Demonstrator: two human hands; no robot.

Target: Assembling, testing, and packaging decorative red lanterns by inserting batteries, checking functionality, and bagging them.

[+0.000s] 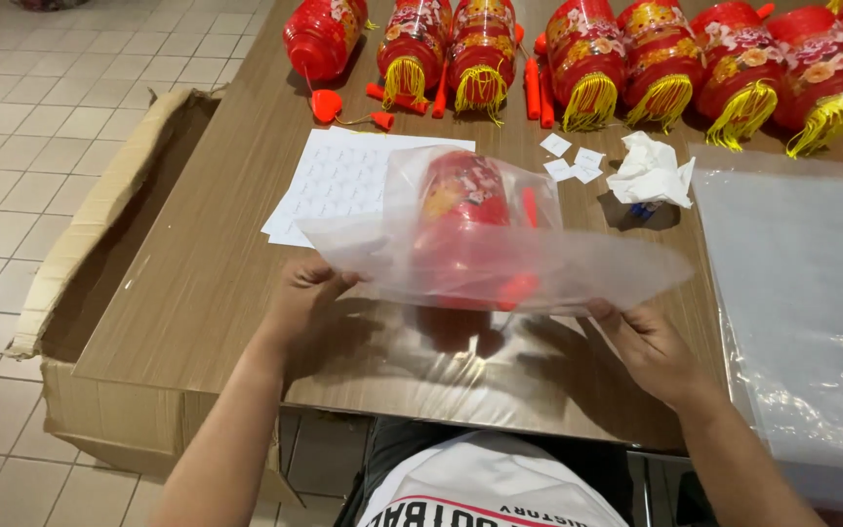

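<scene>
Left hand [306,298] grip: closed on the left edge of a clear plastic bag [578,268], thumb on top. Right hand [648,344] grip: pinching the same bag at its right near corner. The bag is held just above the surface [197,273], roughly level, with its mouth toward the person.

Contents: one red lantern [462,220] with floral print, fully inside the bag, together with a small red piece near the front edge. Judged from this, insertion is complete for this unit; the bag mouth appears unsealed.

Beyond the bag: a white sheet of small labels [339,181], several loose labels [573,161] and a crumpled white tissue [651,171]. To the right lies a stack of empty clear bags [802,293]. Along the far edge, a row of unbagged lanterns [656,63] with yellow tassels remains. An open cardboard box [100,254] stands on the floor at left.
</scene>
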